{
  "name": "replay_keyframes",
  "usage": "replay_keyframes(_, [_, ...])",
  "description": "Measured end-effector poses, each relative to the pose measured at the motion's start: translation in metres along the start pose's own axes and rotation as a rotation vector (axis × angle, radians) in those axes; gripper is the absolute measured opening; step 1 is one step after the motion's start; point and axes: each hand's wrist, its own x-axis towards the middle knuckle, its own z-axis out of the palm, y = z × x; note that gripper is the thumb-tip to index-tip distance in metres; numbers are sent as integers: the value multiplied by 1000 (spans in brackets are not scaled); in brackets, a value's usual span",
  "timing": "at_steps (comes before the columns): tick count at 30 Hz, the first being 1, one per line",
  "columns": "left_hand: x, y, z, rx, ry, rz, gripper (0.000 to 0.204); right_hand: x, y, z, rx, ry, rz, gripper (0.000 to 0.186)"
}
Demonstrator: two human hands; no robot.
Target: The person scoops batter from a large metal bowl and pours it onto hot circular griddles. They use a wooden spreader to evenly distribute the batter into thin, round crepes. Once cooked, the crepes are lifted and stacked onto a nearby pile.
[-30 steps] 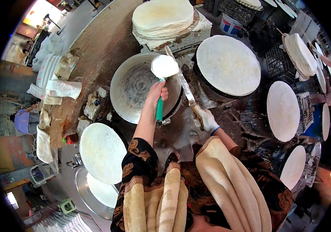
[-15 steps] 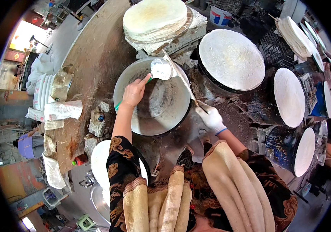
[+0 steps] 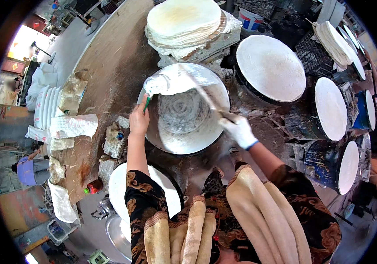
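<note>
My bare left hand (image 3: 139, 119) is closed around the green handle of a ladle (image 3: 156, 85), whose bowl is coated white at the far left rim of a wide round griddle (image 3: 182, 112). A band of wet white batter (image 3: 183, 82) lies over the griddle's far side. My right hand (image 3: 238, 131), in a white glove, grips a long wooden stick (image 3: 207, 97) at the griddle's right edge. The stick slants across to the far rim, and its far end is blurred over the batter. Grey, bare metal shows in the middle.
Beyond the griddle stands a stack of round flatbreads (image 3: 184, 20). More griddles covered in white rounds stand to the right, including a near one (image 3: 271, 68). Another white-covered griddle (image 3: 146, 193) is close by my left arm. A curved wooden counter (image 3: 109, 57) runs along the left.
The ladle has moved left to the rim, and batter from it now spreads across the griddle's far side. My right hand and the stick have shifted slightly; the whole view has shifted a little.
</note>
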Motion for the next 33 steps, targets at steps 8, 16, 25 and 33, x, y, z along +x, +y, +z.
replay_keyframes(8, [-20, 4, -9, 33, -9, -127, 61, 2, -28, 70, 75, -202, 140, 48])
replay_keyframes(16, [-89, 9, -39, 55, 125, -279, 60, 56, -33, -33, 162, -325, 54, 43])
replay_keyframes(25, [-119, 71, -11, 160, 216, -441, 58, 70, -20, 6, -132, -572, -107, 36])
replay_keyframes(33, [-182, 118, 3, 126, 358, -629, 55, 175, -64, -65, -325, -588, -33, 49])
